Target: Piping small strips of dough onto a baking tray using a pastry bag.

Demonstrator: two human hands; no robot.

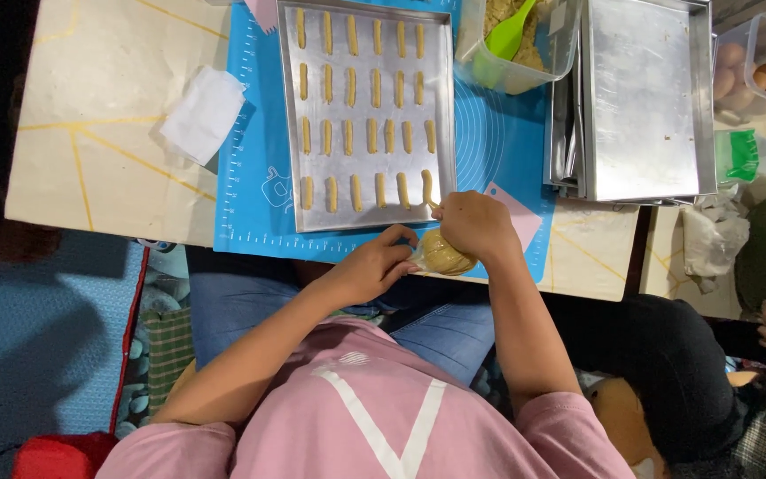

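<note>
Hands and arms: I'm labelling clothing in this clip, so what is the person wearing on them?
Both the left hand and the right hand are bare: no gloves, rings or watch visible. The forearms are uncovered too. Short pink sleeves end above the elbows, part of a pink top with white stripes.

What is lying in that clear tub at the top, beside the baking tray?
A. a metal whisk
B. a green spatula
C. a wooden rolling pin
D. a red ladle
B: a green spatula sticks out of the clear tub, resting on crumbly tan dough.
</note>
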